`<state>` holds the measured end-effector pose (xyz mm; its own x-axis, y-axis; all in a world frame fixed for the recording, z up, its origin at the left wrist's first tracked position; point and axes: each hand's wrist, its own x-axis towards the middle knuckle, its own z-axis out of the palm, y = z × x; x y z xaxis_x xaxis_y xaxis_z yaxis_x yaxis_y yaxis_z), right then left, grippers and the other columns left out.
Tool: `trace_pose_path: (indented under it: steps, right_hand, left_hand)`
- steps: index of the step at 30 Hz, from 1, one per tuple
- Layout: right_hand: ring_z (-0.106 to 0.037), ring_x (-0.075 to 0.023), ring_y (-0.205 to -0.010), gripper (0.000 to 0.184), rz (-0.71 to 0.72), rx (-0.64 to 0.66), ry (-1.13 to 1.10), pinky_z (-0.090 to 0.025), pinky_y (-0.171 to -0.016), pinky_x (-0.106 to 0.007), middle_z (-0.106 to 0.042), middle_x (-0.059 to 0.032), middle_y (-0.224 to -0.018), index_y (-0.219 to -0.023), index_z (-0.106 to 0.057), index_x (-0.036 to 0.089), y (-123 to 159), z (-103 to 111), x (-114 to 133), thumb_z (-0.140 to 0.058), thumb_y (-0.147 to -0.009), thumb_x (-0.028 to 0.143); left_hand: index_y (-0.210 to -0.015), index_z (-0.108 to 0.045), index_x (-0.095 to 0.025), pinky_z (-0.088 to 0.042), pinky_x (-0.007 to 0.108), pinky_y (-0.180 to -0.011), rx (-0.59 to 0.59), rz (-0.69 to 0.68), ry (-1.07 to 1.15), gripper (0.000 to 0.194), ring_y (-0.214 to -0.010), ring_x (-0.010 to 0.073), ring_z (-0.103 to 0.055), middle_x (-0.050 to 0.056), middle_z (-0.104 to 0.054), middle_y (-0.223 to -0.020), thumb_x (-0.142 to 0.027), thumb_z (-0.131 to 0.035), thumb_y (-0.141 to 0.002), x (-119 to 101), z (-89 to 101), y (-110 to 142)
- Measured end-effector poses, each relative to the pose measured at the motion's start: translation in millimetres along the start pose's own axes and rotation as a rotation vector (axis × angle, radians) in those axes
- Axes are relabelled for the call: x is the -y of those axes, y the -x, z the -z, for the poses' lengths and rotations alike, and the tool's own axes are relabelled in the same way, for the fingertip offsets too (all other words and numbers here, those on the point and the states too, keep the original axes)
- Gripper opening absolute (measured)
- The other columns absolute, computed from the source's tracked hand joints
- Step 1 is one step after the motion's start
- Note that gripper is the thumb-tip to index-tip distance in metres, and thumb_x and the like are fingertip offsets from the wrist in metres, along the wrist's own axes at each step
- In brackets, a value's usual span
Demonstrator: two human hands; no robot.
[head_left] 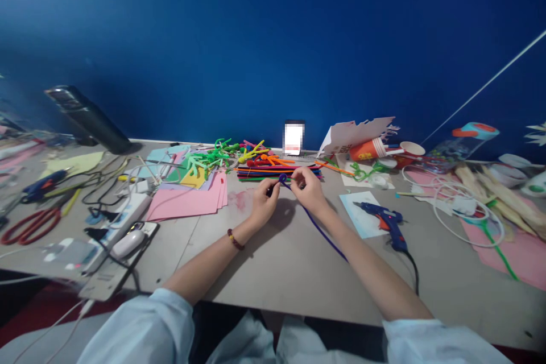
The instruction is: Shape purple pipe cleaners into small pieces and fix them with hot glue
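With the thumb and fingers of our left hand [264, 203] we pinch the purple fuzzy stem [319, 230] beside its small curled loop [283, 180]. The fingertips of our right hand [307, 190] are also pressed together on the stem, at the other side of this loop; how its remaining fingers are folded, we cannot tell well. From there the stem runs down and passes beneath our right forearm, above the grey table [256, 278]. Just behind our hands lies a bundle of coloured stems [256, 172], with green stems [213, 154] heaped to its left. Nearer our left arm we have pink paper [187, 202], and farther out the red-handled scissors [34, 224]. On our right, the blue glue gun [386, 220] rests partly on a light blue sheet [360, 216].
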<state>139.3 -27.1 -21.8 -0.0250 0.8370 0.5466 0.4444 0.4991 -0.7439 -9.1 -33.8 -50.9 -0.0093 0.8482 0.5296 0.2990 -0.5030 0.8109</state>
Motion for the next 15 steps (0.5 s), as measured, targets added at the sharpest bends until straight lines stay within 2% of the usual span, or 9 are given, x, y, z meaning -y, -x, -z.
trace_pose_path:
  steps: [2, 6, 9, 15]
  right_hand:
    - [-0.055, -0.0136, -0.064, 0.005, -0.180, 0.031, -0.194, -0.047, -0.055, -0.025, -0.057, -0.0012, -0.076, -0.077, -0.053, 0.019, -1.3, -2.2, -4.1, -0.055, -0.072, 0.021]
    - [-0.054, -0.0120, -0.055, 0.022, -0.495, 0.174, -0.529, -0.049, -0.043, -0.025, -0.057, 0.0012, -0.072, -0.080, -0.056, 0.019, -3.1, -2.6, -5.1, -0.065, -0.066, 0.034]
    - [-0.055, -0.0118, -0.051, 0.027, -0.553, 0.227, -0.634, -0.047, -0.038, -0.023, -0.057, 0.0026, -0.065, -0.077, -0.057, 0.019, -2.8, -0.6, 1.8, -0.071, -0.063, 0.037]
    - [-0.055, -0.0107, -0.047, 0.031, -0.573, 0.289, -0.665, -0.046, -0.036, -0.022, -0.058, 0.0032, -0.059, -0.077, -0.061, 0.017, 1.5, -5.6, 8.6, -0.076, -0.059, 0.037]
  left_hand:
    - [-0.084, -0.062, -0.018, -0.042, 0.025, -0.063, 0.006, -0.009, -0.012, 0.016, -0.070, 0.0133, -0.054, 0.002, -0.058, -0.073, -0.029, -0.051, -0.087, -0.4, 0.3, 0.2]
    - [-0.085, -0.062, -0.018, -0.042, 0.026, -0.065, 0.007, -0.051, -0.047, 0.016, -0.070, 0.0135, -0.054, 0.002, -0.058, -0.074, -0.028, -0.050, -0.088, -1.6, 0.7, 0.2]
    - [-0.084, -0.062, -0.019, -0.042, 0.027, -0.065, -0.006, -0.068, -0.072, 0.015, -0.070, 0.0139, -0.054, 0.002, -0.060, -0.075, -0.027, -0.050, -0.087, -2.1, 0.6, -0.2]
    - [-0.084, -0.062, -0.019, -0.043, 0.027, -0.065, -0.027, -0.025, -0.067, 0.015, -0.071, 0.0141, -0.055, 0.003, -0.062, -0.077, -0.027, -0.050, -0.087, 1.1, -0.5, 0.6]
